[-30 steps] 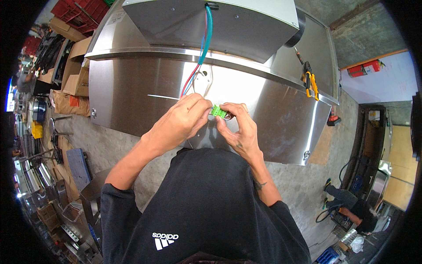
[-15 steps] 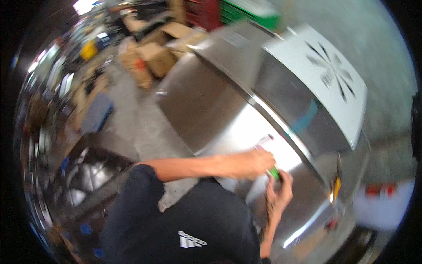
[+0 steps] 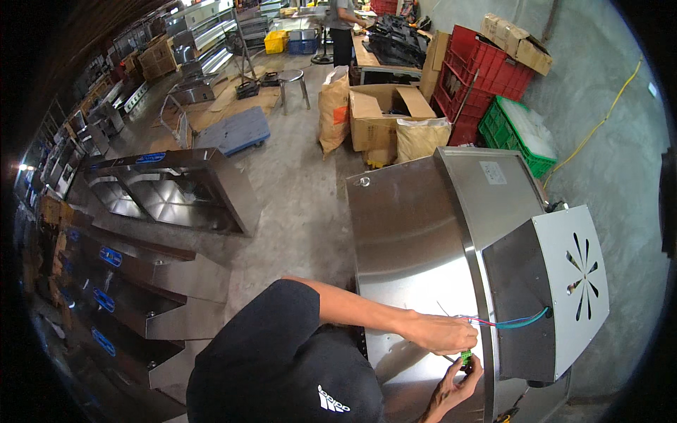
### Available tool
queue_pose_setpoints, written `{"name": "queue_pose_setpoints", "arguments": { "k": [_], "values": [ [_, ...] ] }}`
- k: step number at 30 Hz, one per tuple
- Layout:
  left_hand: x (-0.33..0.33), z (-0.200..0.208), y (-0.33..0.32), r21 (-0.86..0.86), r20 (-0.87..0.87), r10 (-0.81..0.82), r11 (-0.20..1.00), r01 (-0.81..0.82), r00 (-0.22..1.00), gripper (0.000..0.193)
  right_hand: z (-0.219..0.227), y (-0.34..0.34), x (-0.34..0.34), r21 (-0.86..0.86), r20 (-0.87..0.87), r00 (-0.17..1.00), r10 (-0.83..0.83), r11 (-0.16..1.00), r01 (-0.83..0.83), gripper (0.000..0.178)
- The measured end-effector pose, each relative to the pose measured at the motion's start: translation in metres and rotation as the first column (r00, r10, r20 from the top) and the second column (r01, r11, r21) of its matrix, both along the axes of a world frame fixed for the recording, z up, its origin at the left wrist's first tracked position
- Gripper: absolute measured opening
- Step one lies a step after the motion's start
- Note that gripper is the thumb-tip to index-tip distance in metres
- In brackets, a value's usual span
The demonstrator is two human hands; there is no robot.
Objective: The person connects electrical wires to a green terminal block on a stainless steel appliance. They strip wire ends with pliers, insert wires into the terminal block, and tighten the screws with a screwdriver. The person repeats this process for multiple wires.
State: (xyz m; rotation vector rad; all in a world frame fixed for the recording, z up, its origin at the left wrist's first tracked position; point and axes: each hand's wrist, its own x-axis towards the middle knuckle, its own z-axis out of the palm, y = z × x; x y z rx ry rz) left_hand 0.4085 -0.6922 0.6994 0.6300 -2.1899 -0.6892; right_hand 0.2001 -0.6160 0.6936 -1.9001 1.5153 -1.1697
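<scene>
My right hand (image 3: 458, 386) holds a small green terminal block (image 3: 466, 357) between thumb and fingers, low over a steel sheet-metal unit (image 3: 416, 275). Just above the block my left hand (image 3: 438, 333) is closed, its fingertips at the block's upper end; what they pinch is hidden. Red, blue and green wires (image 3: 523, 323) come out of a dark box with a slotted light-grey end (image 3: 580, 282) and run to my left hand, where their ends are lost from sight. A thin dark strand (image 3: 443, 308) sticks out beside that hand.
Steel hoods (image 3: 169, 194) stand on the floor to the left. Beyond the unit are an open carton (image 3: 381, 130), a paper sack (image 3: 334, 113), red crates (image 3: 469, 77) and a green crate (image 3: 518, 134). A yellow-handled tool (image 3: 505, 416) lies at the lower edge. A person (image 3: 342, 28) stands far off.
My view has swung and steadied, so the unit sits lower and further right in it. Both hands stay together at the green terminal block. The wires from the box now show clearly.
</scene>
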Motion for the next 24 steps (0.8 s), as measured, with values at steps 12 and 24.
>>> {"name": "queue_pose_setpoints", "arguments": {
  "k": [12, 24],
  "values": [
    [0.000, 0.002, -0.005, 0.141, -0.021, -0.083, 0.986, 0.085, 0.996, 0.015, 0.004, 0.002, -0.003, -0.050, -0.037, 0.999, -0.004, 0.999, 0.002, 0.027],
    [0.004, 0.000, -0.002, 0.115, -0.068, -0.050, 0.992, 0.058, 0.996, 0.015, 0.013, 0.001, 0.002, -0.039, -0.075, 0.997, 0.036, 0.999, -0.038, 0.029]
  ]
}}
